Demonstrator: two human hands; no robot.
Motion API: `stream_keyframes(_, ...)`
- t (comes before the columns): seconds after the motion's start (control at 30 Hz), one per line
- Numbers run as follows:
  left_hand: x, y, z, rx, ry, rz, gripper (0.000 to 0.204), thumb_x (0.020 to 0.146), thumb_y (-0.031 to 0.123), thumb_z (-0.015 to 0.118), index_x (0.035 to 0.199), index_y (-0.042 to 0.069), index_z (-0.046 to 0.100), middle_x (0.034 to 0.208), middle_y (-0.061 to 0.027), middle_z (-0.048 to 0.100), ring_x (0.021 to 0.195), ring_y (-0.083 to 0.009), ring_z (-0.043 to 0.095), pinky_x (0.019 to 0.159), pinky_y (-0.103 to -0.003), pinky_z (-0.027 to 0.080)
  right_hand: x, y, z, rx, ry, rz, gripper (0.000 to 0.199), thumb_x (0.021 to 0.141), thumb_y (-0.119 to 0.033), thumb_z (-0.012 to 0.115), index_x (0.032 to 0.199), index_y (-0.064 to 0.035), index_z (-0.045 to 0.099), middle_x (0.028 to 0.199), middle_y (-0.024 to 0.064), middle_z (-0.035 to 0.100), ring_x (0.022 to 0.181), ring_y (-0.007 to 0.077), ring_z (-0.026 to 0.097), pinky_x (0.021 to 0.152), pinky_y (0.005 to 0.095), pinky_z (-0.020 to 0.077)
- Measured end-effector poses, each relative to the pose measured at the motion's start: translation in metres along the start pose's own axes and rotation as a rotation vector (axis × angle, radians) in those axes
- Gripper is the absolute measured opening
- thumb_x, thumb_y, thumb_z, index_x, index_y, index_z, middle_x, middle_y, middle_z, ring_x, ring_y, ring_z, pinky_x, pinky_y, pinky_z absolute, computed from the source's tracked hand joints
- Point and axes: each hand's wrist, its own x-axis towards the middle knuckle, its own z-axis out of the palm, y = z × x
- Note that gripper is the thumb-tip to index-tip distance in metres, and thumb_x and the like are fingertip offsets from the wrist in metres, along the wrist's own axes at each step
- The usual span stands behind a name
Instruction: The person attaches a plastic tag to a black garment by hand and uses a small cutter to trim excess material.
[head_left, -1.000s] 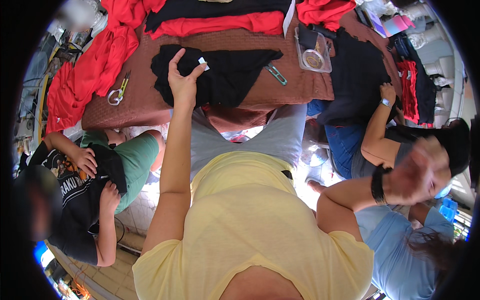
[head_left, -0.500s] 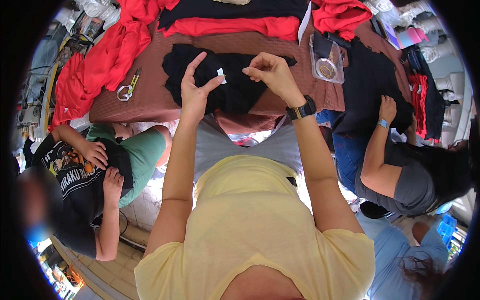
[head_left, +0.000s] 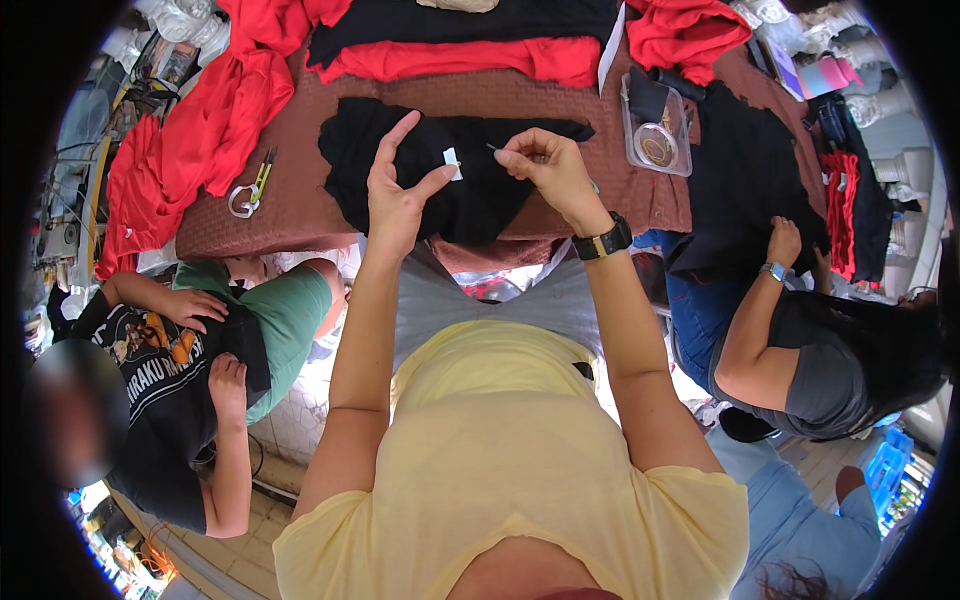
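Change: half a second ago the right hand [head_left: 545,165] was already over the black fabric piece [head_left: 440,175]; now it sits a little further right, apart from the left hand [head_left: 395,195], and a second ago it was out at the person's right side, away from the counter [head_left: 290,215].
Left hand: rests palm down on the black fabric piece, fingers spread and pointing away from the body; the thumb tip touches a small white label [head_left: 452,163] and presses it on the cloth. It grips nothing.
Right hand: fingertips pinched together just right of the label, with a thin needle-like sliver [head_left: 492,148] jutting from them toward the label; too small to tell exactly what it is. A black wristwatch [head_left: 603,241] sits on this wrist.
Black fabric piece: lies flat on the brown textured counter, straight ahead of the person, under both hands.
Counter, left: white-handled thread snips [head_left: 247,190] lie beside a heap of red cloth [head_left: 190,140].
Counter, far edge: folded red fabric [head_left: 470,58] with black fabric behind it.
Counter, right: a clear plastic box [head_left: 655,125] holding a round spool, just right of the black fabric piece.
Others: a seated person in a black printed shirt [head_left: 150,370] at lower left; another person's arm [head_left: 755,310] with a blue wristband at right, hand on dark cloth.
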Motion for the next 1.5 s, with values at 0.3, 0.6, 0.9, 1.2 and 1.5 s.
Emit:
stream_keyframes(0.3,0.001,0.008,-0.001,0.045,-0.066,0.016,0.072,0.073,-0.002,0.078,0.139,0.0,0.05,0.136,-0.0082,0.053,0.127,-0.0159,0.047,0.11,-0.03,0.033,0.001,0.008,0.009,0.578,-0.374,0.246,0.015,0.098,-0.023,0.064,0.105,-0.0107,0.06,0.107,0.0016,0.064,0.101,0.0111,0.061,0.088,0.0284,0.0503)
stream_keyframes(0.6,0.004,0.019,-0.002,0.079,-0.119,0.046,0.073,0.072,-0.002,0.079,0.139,0.0,0.051,0.137,-0.0075,0.054,0.127,-0.016,0.047,0.11,-0.029,0.032,0.008,0.011,0.007,0.513,-0.49,0.261,0.013,0.1,-0.025,0.062,0.102,-0.0131,0.058,0.101,-0.0045,0.058,0.096,0.0065,0.054,0.089,0.0263,0.0448)
stream_keyframes(0.9,-0.003,0.01,-0.005,-0.18,-0.084,-0.303,0.037,0.078,0.001,0.079,0.109,0.009,0.06,0.108,-0.0006,0.059,0.116,-0.0111,0.049,0.106,-0.032,0.035,0.006,-0.003,0.01,0.585,-0.19,0.011,0.008,0.096,-0.014,0.066,0.101,-0.0078,0.063,0.096,-0.0042,0.063,0.09,0.0035,0.057,0.079,0.0208,0.0447)
stream_keyframes(1.2,-0.002,-0.003,-0.013,-0.363,-0.384,-0.551,0.034,0.088,0.011,0.07,0.121,0.005,0.069,0.122,-0.0028,0.067,0.122,-0.0123,0.051,0.11,-0.03,0.027,-0.002,-0.015,0.012,0.324,-0.009,-0.084,0.013,0.094,-0.016,0.07,0.098,-0.0051,0.062,0.09,-0.0041,0.061,0.083,0.0028,0.054,0.074,0.0183,0.043)
stream_keyframes(1.5,-0.006,0.017,0.009,-0.168,-0.199,-0.315,0.027,0.09,0.009,0.071,0.116,0.004,0.07,0.11,-0.0038,0.067,0.104,-0.0109,0.06,0.097,-0.027,0.044,-0.005,-0.017,0.017,0.252,0.048,-0.112,0.014,0.094,-0.016,0.07,0.097,-0.0046,0.062,0.088,-0.0042,0.06,0.081,0.0023,0.051,0.071,0.0185,0.0418)
